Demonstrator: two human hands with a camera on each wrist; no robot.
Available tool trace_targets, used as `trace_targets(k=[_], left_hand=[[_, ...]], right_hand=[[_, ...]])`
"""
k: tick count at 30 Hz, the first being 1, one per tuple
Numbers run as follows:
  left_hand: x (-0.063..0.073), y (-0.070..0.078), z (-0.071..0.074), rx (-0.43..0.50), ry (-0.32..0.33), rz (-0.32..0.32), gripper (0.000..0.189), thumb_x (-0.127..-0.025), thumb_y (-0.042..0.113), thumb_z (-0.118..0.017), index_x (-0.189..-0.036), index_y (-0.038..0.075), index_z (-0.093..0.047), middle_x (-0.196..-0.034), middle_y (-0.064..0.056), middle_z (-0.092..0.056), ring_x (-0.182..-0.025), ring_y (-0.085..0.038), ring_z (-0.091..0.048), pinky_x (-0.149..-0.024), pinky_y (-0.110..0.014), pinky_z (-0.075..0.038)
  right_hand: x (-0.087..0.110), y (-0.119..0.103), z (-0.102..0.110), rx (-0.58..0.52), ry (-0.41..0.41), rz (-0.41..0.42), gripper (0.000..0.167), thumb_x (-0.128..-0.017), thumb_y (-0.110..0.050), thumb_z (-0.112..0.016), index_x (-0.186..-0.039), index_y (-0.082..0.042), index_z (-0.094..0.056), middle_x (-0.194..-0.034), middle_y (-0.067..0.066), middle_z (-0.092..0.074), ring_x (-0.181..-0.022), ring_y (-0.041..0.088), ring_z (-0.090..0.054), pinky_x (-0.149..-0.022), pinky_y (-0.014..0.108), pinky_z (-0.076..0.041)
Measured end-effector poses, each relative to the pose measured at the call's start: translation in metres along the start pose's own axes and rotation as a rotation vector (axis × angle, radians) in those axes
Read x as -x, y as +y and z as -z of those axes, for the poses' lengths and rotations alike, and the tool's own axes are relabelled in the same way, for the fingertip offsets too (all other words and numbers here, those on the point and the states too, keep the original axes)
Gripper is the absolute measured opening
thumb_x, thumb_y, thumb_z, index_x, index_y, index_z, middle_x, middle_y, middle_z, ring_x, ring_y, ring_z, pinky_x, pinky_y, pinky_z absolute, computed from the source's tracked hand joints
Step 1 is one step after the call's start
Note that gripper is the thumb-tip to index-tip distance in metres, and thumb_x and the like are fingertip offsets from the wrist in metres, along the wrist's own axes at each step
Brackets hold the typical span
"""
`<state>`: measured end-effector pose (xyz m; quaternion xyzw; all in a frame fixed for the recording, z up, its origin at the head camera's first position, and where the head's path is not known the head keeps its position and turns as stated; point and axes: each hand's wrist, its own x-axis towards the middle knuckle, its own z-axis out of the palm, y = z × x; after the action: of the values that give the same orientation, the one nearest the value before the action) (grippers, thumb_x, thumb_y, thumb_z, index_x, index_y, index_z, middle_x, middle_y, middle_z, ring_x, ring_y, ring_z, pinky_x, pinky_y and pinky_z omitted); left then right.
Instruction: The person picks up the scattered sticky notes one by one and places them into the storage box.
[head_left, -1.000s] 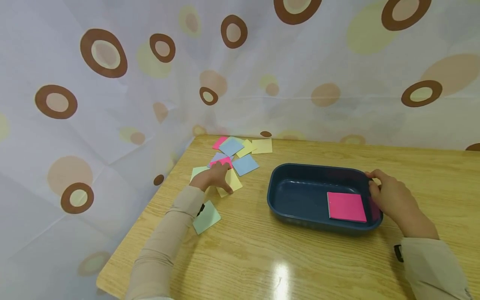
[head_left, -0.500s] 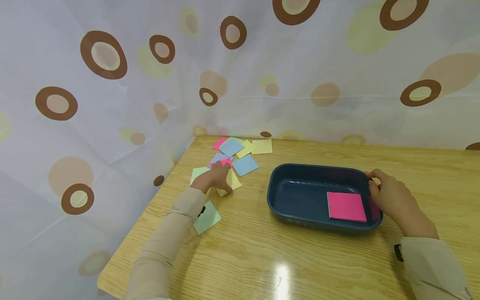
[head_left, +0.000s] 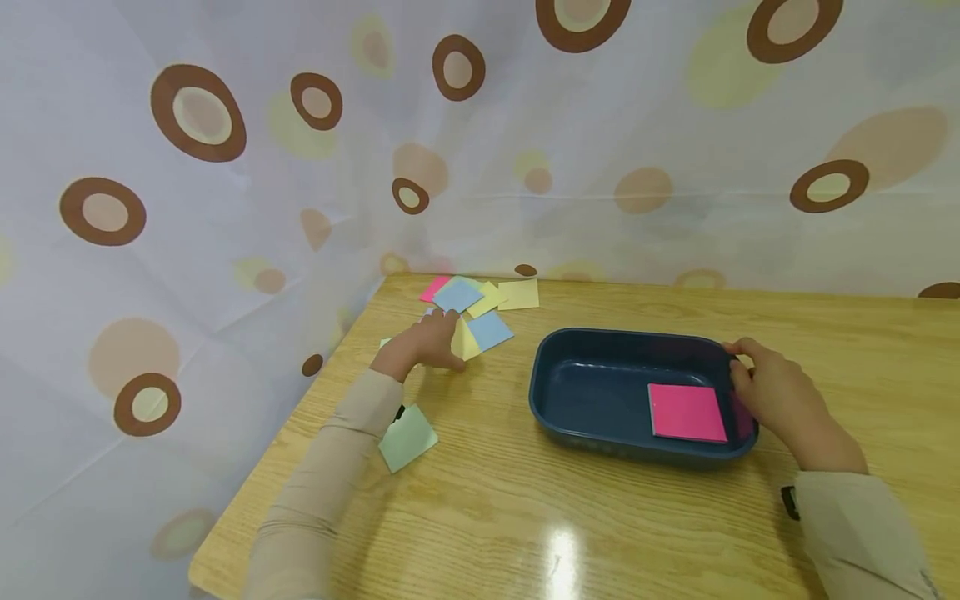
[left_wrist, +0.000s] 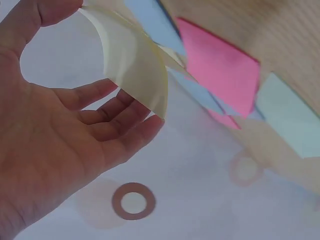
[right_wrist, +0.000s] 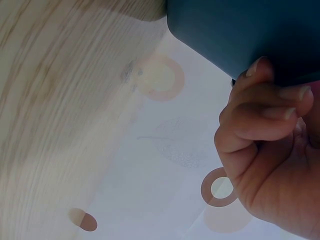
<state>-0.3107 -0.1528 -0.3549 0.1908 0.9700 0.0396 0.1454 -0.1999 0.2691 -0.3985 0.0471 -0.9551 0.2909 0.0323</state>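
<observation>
The left hand (head_left: 422,340) is left of the box (head_left: 585,404). Its thumb and fingers are half bent, with a wide gap between, and they pinch a yellow note (left_wrist: 132,65) by its edges, so the note bows. The thumb's tip is partly cut off at the top of the left wrist view. The right hand (head_left: 780,396) is at the right end of the box, fingers curled over the rim. In the right wrist view its thumb is hard to make out, and most of the box is cut off.

In the box, at the right end, lies a pink pad (head_left: 687,412). Left of the box and farther back are two blue notes (head_left: 489,331), two flat yellow notes (head_left: 519,294) and a bit of a pink note (head_left: 435,288), partly covered. The left hand hides some notes there, so I cannot count them all. A green note (head_left: 408,440), left of the box and nearer, has a corner under a black thing (head_left: 399,412) at the wrist. I cannot tell what that is.

All this is on a wood counter (head_left: 480,517). Spotted cloth (head_left: 585,125) hangs behind the box; its top is cut off.
</observation>
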Motion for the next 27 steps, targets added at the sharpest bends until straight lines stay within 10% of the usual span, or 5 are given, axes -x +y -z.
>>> trace_targets(k=[14, 27], left_hand=[[0.024, 0.097, 0.043, -0.237, 0.24, -0.382, 0.08, -0.08, 0.034, -0.07, -0.138, -0.009, -0.035, -0.129, -0.022, -0.047, -0.118, -0.032, -0.047, -0.096, -0.038, -0.042], [-0.013, 0.184, 0.016, -0.451, -0.015, -0.489, 0.082, -0.087, 0.048, -0.064, -0.145, 0.0, -0.032, -0.138, -0.014, -0.042, -0.121, -0.025, -0.042, -0.098, -0.032, -0.04]], right_hand=[[-0.005, -0.028, -0.012, -0.036, 0.006, -0.039, 0.038, -0.099, -0.01, -0.037, -0.133, 0.007, -0.044, -0.052, 0.001, -0.038, -0.044, 0.014, -0.036, -0.044, 0.028, -0.03], [-0.019, -0.049, -0.026, 0.002, 0.019, -0.066, 0.033, -0.099, -0.009, -0.042, -0.128, 0.003, -0.049, -0.059, 0.006, -0.042, -0.05, 0.017, -0.04, -0.047, 0.029, -0.032]])
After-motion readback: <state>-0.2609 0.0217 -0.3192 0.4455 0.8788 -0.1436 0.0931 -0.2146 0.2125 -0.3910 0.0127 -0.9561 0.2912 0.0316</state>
